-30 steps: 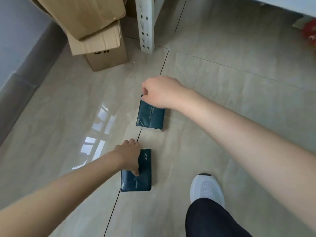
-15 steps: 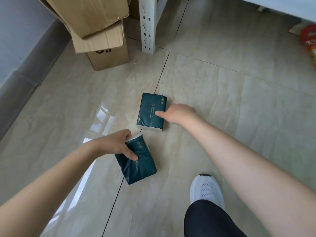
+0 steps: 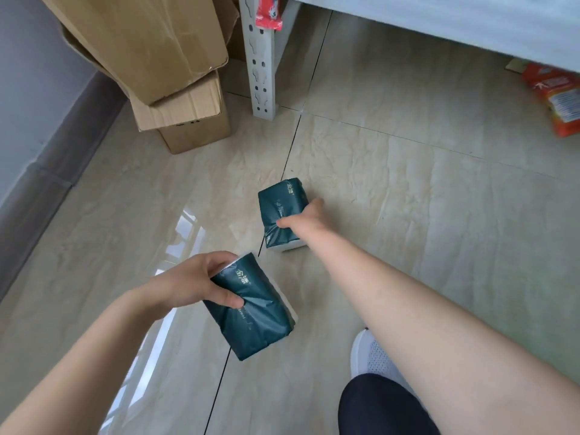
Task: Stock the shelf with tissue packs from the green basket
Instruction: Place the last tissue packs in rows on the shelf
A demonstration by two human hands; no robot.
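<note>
- Dark green film wraps both tissue packs; we name them the near pack [image 3: 254,321] and the far pack [image 3: 279,208].
- Near pack: it sits at 7 o'clock from the view centre, held tilted above the floor [image 3: 423,215]. Its long axis runs from 11 to 5 o'clock, and a white side shows along its right edge.
- Left hand [image 3: 188,284]: the fingers are curled round the upper end of the near pack. The thumb presses on the top face.
- Far pack: it lies at 1 o'clock from the near pack, apart from it, over a dark tile joint. A white strip shows along its lower edge. We cannot tell whether it rests fully on the floor.
- Right hand [image 3: 301,219]: the thumb dents the top face of the far pack and the fingers wrap its right edge, gripping it.
- Shelf post [image 3: 262,73]: a pale slotted upright at 12 o'clock. A red packet [image 3: 268,14] shows at its top.
- Shelf board [image 3: 439,23]: it runs from 12 towards 2 o'clock. An orange packet [image 3: 555,98] lies on the floor beneath it.
- Cardboard boxes [image 3: 157,51]: stacked at 11 o'clock, just beside the shelf post.
- Shoe [image 3: 373,359]: white, at 5 o'clock, below the right forearm.
</note>
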